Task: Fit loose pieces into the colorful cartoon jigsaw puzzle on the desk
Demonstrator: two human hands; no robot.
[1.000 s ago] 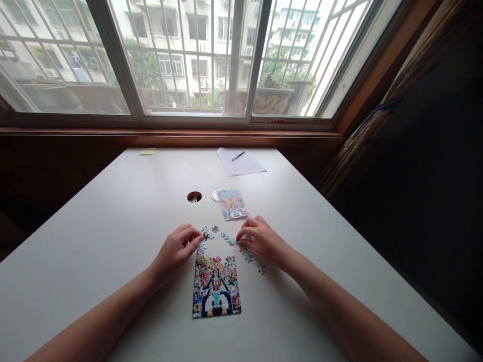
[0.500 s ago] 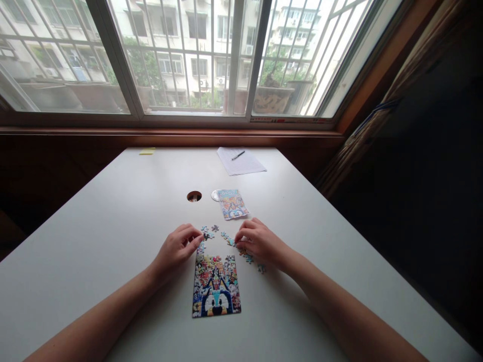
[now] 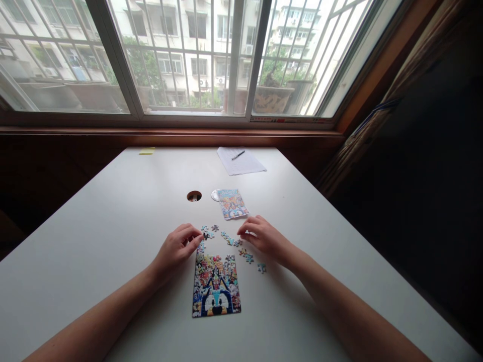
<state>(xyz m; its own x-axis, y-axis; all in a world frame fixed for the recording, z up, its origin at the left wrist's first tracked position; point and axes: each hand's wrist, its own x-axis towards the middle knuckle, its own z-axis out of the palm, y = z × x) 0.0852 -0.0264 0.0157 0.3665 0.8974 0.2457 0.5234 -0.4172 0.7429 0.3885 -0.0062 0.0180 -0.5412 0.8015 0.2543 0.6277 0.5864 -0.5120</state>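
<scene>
A partly joined jigsaw puzzle (image 3: pixel 217 291) lies flat on the table, showing a blue cartoon dog's face among many small coloured figures. Its upper edge is uneven, with a strip reaching up at the left. Beyond that strip, my left hand (image 3: pixel 181 244) is closed, thumb and forefinger together at a dark puzzle piece (image 3: pixel 206 236). To the right my right hand (image 3: pixel 262 239) hovers with bent fingers slightly apart, and I see nothing between them. Under and beside it are loose puzzle pieces (image 3: pixel 249 258), several of them light blue. One separate piece (image 3: pixel 261 268) lies nearer me.
Behind the pieces lies a picture card (image 3: pixel 233 204) with the same dog, overlapping a round pale disc (image 3: pixel 215 195). A cable hole (image 3: pixel 194 196) is cut in the white table (image 3: pixel 94 241). Farther back are paper sheets (image 3: pixel 245 166), a pen (image 3: pixel 238 155) and yellow notes (image 3: pixel 147 151).
My right hand has lifted slightly up and away from the loose pieces, uncovering some of them. My left hand stays in place, and the joined puzzle looks the same.
</scene>
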